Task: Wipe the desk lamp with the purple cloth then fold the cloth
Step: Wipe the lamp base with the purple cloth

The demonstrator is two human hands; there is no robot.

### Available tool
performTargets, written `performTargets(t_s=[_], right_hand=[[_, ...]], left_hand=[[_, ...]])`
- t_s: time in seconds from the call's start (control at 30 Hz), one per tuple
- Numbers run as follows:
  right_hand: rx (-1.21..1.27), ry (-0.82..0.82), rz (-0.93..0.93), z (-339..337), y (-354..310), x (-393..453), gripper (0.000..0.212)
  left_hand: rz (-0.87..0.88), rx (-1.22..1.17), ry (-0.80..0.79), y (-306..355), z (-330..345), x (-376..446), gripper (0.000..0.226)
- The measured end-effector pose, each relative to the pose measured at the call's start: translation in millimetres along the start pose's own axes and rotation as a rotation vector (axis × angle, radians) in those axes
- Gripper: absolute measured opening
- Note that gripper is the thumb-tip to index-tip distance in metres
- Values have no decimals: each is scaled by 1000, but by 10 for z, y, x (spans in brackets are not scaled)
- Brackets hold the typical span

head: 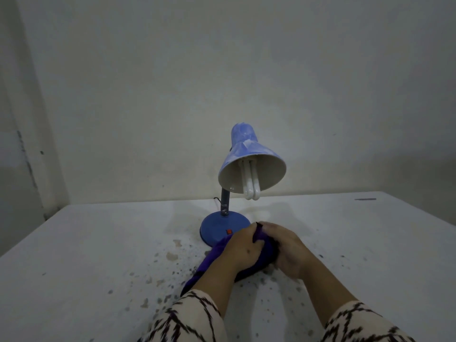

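Both hands grasp the purple cloth (266, 250) bunched between them on the table (98, 243): the left hand (243, 250) curls its fingers over the top fold, the right hand (286, 248) clenches the other side. The desk lamp (246, 174) stands just beyond the fingertips, its base (222, 227) touching the cloth's edge.

I see a white table (98, 243), speckled with dark spots. A blue desk lamp (225, 227) stands toward its far edge; a purple cloth (212, 257) lies just nearer, touching the lamp's base.

lamp base (222, 228) just beyond hands, table (98, 243) open sideways
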State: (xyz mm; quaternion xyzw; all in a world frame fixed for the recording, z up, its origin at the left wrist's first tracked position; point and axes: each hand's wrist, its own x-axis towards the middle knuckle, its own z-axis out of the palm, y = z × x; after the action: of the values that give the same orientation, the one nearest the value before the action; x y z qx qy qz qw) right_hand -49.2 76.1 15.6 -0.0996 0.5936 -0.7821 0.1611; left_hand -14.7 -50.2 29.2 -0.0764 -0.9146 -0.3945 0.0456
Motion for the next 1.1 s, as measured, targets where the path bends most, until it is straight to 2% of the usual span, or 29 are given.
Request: performTargets(t_s=[0.1, 0.23, 0.33, 0.5, 0.63, 0.73, 0.77, 0.87, 0.97, 1.1], right_hand=[[-255, 17, -36, 24, -22, 52, 33], [-504, 0, -22, 54, -136, 175, 45], [-685, -1, -68, 48, -207, 306, 45], [-1080, 110, -285, 40, -170, 551, 46], [-1235, 268, -290, 142, -18, 721, 45], [-1387, 425, -362, 185, 56, 769, 33], [-1447, 434, -341, 201, 75, 776, 28], [-1431, 342, -208, 289, 139, 728, 37], [-1440, 314, -199, 329, 235, 683, 36], [-1474, 191, -140, 344, 250, 689, 46]], left_hand=[[29, 26, -33, -74, -124, 39, 38], [-50, -164, 250, -240, -369, 71, 36], [-64, -57, 369, -446, -528, 98, 33], [-56, 78, 330, -788, -561, 89, 36], [-130, 113, 273, -957, -397, 79, 58], [-134, 102, 304, -1023, -305, 87, 61], [-132, 100, 310, -1035, -287, 93, 61], [-142, 87, 316, -1053, -261, 112, 62], [-162, 110, 311, -1054, -237, 120, 63], [-179, 156, 292, -1048, -230, 118, 63]])
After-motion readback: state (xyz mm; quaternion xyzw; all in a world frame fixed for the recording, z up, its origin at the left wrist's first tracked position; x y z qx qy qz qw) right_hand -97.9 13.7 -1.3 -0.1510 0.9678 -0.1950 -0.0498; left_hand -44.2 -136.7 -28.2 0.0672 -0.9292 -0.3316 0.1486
